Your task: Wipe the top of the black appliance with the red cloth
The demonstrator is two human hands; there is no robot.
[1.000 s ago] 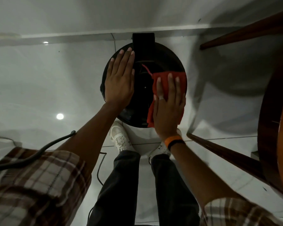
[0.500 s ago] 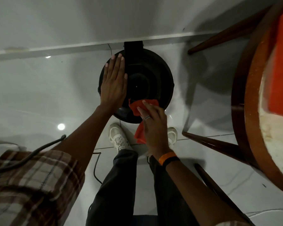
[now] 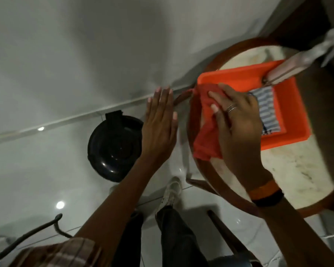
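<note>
Carried red cloth off black appliance toward orange tray; right hand gripped it, left hand lifted flat, fingers spread; wiping likely finished.

A round counter with a dark wooden rim and a pale marbled top is standing on the glossy white floor. An orange tray is sitting on it, holding a blue-and-white striped cloth. A blurred pale object is lying across the tray's far corner. A black cable is trailing at lower left.
</note>
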